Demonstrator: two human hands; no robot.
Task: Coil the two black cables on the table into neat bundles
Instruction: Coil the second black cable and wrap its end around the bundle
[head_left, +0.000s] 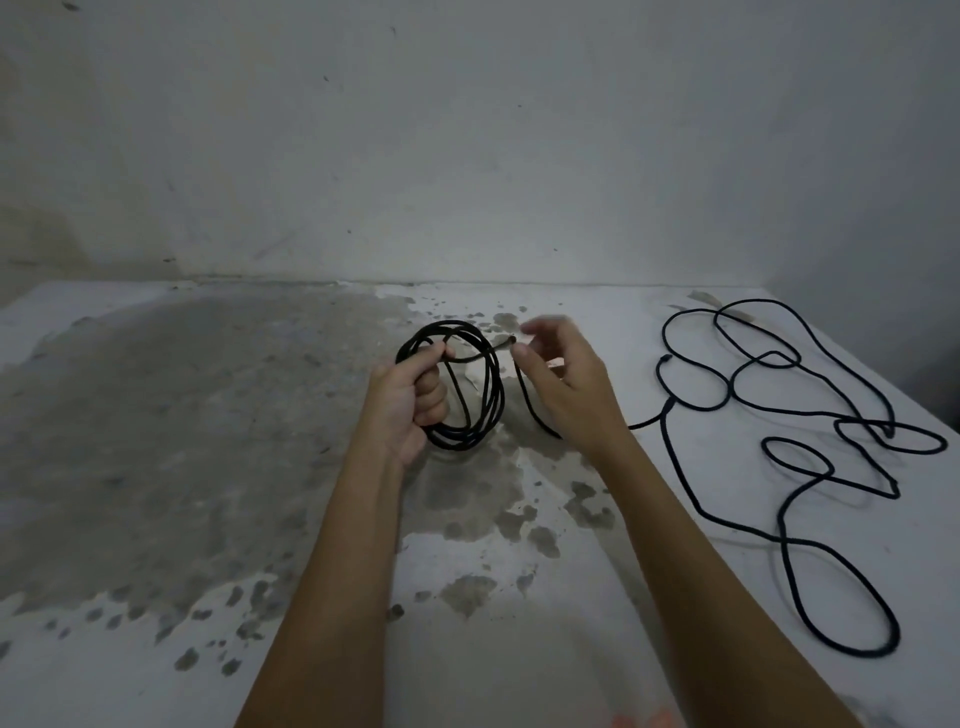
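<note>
First cable under way, mostly wound. Left hand (410, 395) grips the coil (488, 395), fingers curled through the loops, and holds it upright just over the table (208, 415). A short end (511, 340) juts toward the right hand (566, 384). That hand's fingers are parted and blurred, with the thumb beside a strand (535, 410) running under the wrist; whether it pinches cannot be told. Second cable (810, 467) sprawls loose at right. Likely next: lay the strand onto the coil and tuck the end.
</note>
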